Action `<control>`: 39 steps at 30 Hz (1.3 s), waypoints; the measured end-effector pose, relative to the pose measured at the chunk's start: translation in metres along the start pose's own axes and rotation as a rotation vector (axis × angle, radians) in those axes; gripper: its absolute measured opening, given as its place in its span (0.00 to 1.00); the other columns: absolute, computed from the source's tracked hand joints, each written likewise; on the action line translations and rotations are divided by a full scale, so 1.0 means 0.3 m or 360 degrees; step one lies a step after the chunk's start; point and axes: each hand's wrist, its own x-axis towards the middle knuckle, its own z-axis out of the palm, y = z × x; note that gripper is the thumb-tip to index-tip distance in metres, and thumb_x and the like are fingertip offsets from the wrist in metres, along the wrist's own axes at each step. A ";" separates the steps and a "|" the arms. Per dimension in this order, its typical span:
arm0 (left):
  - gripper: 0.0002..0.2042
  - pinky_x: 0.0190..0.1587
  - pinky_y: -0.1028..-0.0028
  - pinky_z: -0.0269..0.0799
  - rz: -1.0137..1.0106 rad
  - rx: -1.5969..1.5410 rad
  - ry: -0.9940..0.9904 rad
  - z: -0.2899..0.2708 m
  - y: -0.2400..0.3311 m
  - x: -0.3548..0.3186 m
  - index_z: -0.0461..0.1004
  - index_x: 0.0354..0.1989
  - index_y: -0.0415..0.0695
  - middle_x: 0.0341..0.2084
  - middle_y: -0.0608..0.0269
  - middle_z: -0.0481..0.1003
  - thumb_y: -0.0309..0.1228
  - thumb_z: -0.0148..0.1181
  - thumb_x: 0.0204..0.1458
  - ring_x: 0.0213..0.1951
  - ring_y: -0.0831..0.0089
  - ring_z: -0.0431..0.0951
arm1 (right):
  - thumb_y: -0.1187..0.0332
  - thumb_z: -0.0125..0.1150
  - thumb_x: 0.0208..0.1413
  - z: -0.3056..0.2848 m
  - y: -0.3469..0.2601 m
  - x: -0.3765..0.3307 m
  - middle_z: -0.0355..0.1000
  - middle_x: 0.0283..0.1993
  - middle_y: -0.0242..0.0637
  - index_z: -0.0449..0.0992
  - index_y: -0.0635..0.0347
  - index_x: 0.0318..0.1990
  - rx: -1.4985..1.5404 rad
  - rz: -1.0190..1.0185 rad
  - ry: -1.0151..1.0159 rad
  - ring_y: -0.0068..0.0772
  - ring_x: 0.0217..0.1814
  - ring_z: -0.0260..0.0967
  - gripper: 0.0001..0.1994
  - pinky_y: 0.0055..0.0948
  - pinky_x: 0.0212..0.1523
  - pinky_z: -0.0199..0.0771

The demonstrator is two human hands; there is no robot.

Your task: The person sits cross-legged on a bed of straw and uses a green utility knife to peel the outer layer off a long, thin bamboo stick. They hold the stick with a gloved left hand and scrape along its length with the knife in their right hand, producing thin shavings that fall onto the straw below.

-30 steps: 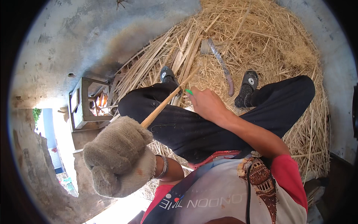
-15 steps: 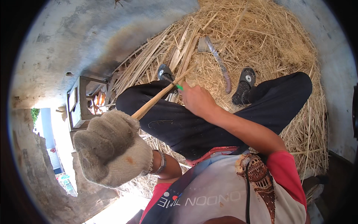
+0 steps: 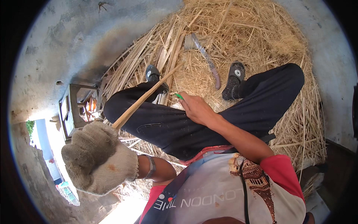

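Observation:
My left hand, in a dirty knitted work glove, is closed around the thick end of a pale wooden stick. The stick slants up and away to a thin tip over the straw between my feet. My bare right hand is closed on a small green-handled knife. Its green end shows by my thumb and forefinger; the blade is hard to make out. The knife and right hand are apart from the stick, just to the right of and nearer than its middle.
A machete-like tool with a brown curved handle lies on the heap of straw and shavings. Split strips lie at far left. Slippered feet and bent legs frame the work. A wooden frame stands by the left wall.
The right hand with the knife has come off the stick, down toward me. The gloved left hand and the stick sit slightly further left in view, and the whole view has shifted a little.

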 end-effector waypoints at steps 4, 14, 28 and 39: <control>0.29 0.40 0.64 0.75 0.0097 0.0421 0.0427 0.133 -0.001 -0.024 0.75 0.45 0.41 0.36 0.58 0.71 0.56 0.46 0.52 0.37 0.67 0.75 | 0.65 0.50 0.66 -0.045 -0.076 0.006 0.73 0.31 0.58 0.68 0.63 0.47 -0.0030 -0.0217 0.0193 0.63 0.35 0.72 0.10 0.53 0.35 0.70; 0.16 0.12 0.74 0.54 -0.0138 0.0107 -0.0079 0.204 0.005 0.023 0.62 0.19 0.47 0.13 0.66 0.57 0.45 0.46 0.49 0.12 0.75 0.54 | 0.63 0.51 0.65 -0.033 -0.139 0.098 0.70 0.19 0.56 0.67 0.61 0.40 -0.0416 -0.0069 0.0101 0.63 0.24 0.72 0.10 0.56 0.25 0.71; 0.19 0.16 0.77 0.54 -0.0263 0.0186 -0.0021 0.201 0.037 0.022 0.64 0.22 0.47 0.18 0.65 0.58 0.51 0.47 0.48 0.15 0.76 0.55 | 0.59 0.49 0.66 0.002 -0.024 0.187 0.71 0.21 0.58 0.69 0.60 0.42 -0.0539 0.0013 0.0189 0.66 0.28 0.74 0.13 0.59 0.29 0.72; 0.16 0.07 0.74 0.51 -0.0076 0.0215 0.0199 0.258 -0.006 0.012 0.58 0.16 0.49 0.08 0.66 0.55 0.44 0.42 0.51 0.06 0.75 0.50 | 0.61 0.49 0.66 0.001 0.212 0.284 0.74 0.26 0.60 0.72 0.66 0.42 -0.0815 0.0356 -0.0189 0.65 0.31 0.75 0.14 0.56 0.34 0.75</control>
